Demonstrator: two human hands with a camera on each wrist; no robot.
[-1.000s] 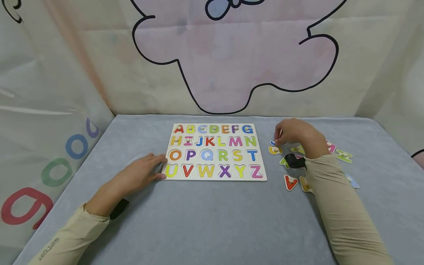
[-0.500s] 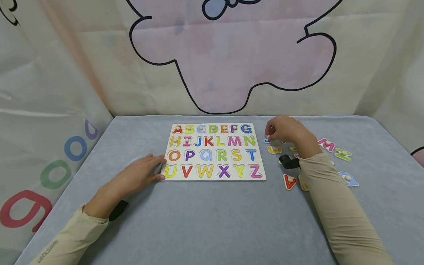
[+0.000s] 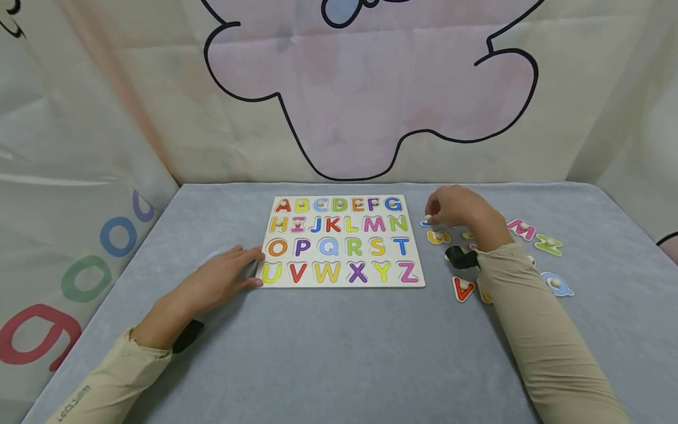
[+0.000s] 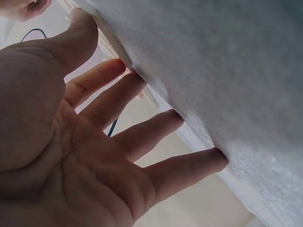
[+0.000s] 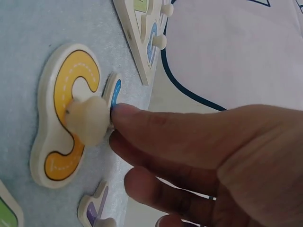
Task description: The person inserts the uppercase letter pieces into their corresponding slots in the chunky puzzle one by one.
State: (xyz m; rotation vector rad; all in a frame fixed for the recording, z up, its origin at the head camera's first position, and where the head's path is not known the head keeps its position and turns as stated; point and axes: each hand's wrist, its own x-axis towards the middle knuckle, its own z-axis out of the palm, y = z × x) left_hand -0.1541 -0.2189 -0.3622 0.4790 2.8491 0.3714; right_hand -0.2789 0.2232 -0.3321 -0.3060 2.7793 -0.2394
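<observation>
A white alphabet puzzle board (image 3: 311, 259) lies flat on the table. My left hand (image 3: 225, 274) rests at its left edge, fingers extended; the left wrist view shows these fingers (image 4: 156, 135) spread, tips down at the cloth and edge. To the right of the board, my right hand (image 3: 458, 209) pinches a small blue letter piece (image 5: 113, 90) between thumb and fingers, low over the cloth; its knob is hidden behind the thumb. A yellow-orange S piece (image 5: 60, 94) with a round knob lies close beside that blue piece.
Loose letter pieces lie right of the board, among them a pink M (image 3: 521, 229), a green N (image 3: 548, 244), a blue Q (image 3: 556, 284) and a red V (image 3: 463, 289). My right forearm covers several others. Knobbed letters sit in the board's upper rows.
My right hand has shifted slightly left with the blue letter piece, then stayed nearly still. The Q and M pieces have come into fuller view. My left hand has stayed at the board.
</observation>
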